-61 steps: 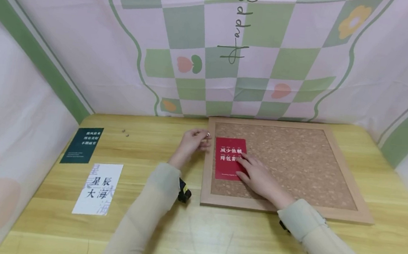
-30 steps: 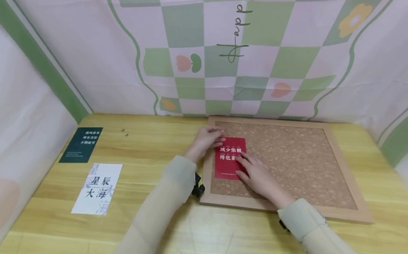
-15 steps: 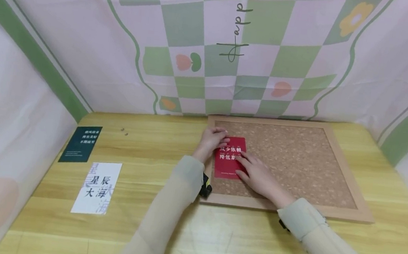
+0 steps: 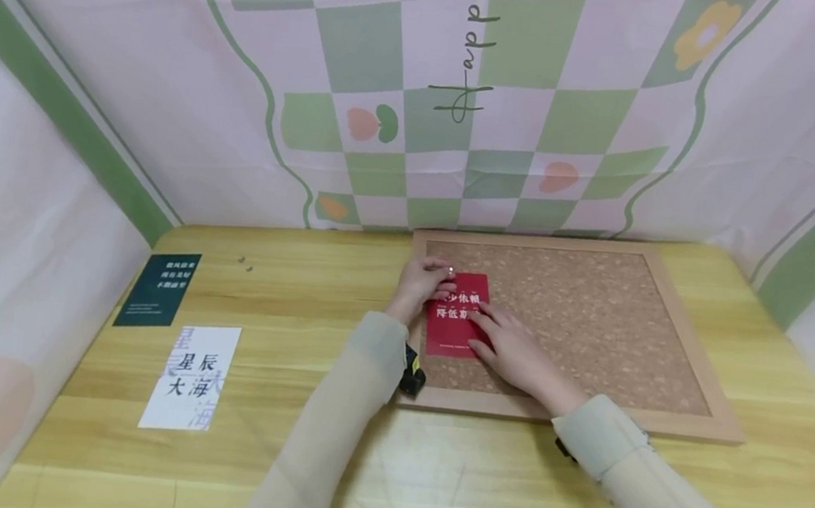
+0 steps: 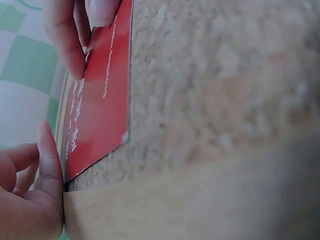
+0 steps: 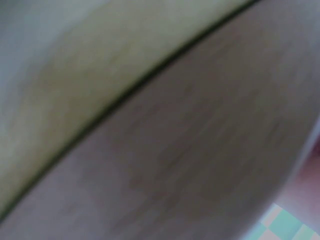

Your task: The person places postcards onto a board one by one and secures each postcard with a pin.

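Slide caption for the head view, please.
Red card on a framed corkboard, right grip on its right edge, left grip at its top-left corner.

In the head view, your left arm reaches forward and inward, ending in the left grip, whose bent fingertips meet in a pinch. Your right arm slants in from the lower right; the right grip lies palm down, its fingers extended and parted. The left grip sits slightly farther forward, near the right.
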A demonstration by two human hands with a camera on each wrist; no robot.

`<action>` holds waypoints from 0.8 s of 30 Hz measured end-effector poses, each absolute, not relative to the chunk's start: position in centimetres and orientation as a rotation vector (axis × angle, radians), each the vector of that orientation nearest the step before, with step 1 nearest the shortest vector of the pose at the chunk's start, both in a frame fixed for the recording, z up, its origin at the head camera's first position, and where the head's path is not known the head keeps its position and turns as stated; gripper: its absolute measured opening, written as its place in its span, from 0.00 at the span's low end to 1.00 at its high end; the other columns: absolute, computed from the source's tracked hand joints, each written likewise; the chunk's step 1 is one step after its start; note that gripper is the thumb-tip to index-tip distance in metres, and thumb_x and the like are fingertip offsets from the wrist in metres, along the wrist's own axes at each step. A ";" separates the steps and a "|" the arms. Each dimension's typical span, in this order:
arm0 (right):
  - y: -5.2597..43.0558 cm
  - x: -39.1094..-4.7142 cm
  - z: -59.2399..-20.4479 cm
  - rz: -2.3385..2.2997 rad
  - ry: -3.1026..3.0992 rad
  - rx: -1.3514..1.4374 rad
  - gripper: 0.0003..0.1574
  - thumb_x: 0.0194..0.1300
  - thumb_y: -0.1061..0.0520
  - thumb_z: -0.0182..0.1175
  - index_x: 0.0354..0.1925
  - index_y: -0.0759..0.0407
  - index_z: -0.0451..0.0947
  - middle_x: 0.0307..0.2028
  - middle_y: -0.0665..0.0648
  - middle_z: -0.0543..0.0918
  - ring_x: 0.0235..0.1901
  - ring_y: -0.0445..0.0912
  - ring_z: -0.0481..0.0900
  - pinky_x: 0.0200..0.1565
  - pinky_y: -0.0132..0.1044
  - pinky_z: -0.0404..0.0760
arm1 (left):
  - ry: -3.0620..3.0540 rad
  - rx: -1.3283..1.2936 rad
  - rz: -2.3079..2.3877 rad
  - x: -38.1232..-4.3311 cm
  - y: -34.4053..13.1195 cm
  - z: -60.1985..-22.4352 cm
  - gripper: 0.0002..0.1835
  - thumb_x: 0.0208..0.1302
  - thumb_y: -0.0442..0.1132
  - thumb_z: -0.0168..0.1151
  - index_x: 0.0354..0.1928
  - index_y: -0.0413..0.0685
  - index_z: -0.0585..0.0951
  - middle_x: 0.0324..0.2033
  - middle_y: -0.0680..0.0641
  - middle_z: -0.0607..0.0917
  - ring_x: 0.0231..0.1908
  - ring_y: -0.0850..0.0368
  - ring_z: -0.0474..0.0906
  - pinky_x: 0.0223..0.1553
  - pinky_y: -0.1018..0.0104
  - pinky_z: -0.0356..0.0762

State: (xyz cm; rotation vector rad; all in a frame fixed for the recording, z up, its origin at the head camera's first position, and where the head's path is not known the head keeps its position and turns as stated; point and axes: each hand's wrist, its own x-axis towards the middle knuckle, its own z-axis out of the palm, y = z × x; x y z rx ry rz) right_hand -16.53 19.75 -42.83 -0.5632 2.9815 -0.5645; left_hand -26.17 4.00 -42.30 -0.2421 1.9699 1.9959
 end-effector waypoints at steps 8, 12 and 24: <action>19.7 -16.6 -42.8 -0.564 2.974 -0.562 0.30 0.69 0.52 0.54 0.64 0.66 0.67 0.67 0.72 0.65 0.66 0.68 0.62 0.64 0.66 0.62 | 2.028 -0.233 1.960 -26.1 4.2 -42.4 0.15 0.70 0.33 0.53 0.54 0.32 0.77 0.48 0.33 0.83 0.21 0.67 0.77 0.24 0.81 0.79; 19.7 -16.6 -42.8 -0.549 2.970 -0.552 0.30 0.70 0.52 0.53 0.65 0.65 0.67 0.67 0.71 0.64 0.66 0.67 0.62 0.64 0.65 0.62 | 2.071 -0.243 1.940 -26.0 4.5 -42.4 0.14 0.69 0.33 0.54 0.52 0.31 0.77 0.46 0.32 0.84 0.20 0.68 0.76 0.24 0.80 0.78; 19.7 -16.5 -42.7 -0.540 2.981 -0.548 0.29 0.70 0.52 0.53 0.64 0.64 0.68 0.67 0.71 0.65 0.66 0.67 0.63 0.63 0.66 0.63 | 2.215 -0.272 1.892 -26.2 5.0 -42.7 0.11 0.66 0.34 0.58 0.44 0.34 0.83 0.28 0.41 0.86 0.13 0.69 0.73 0.16 0.81 0.73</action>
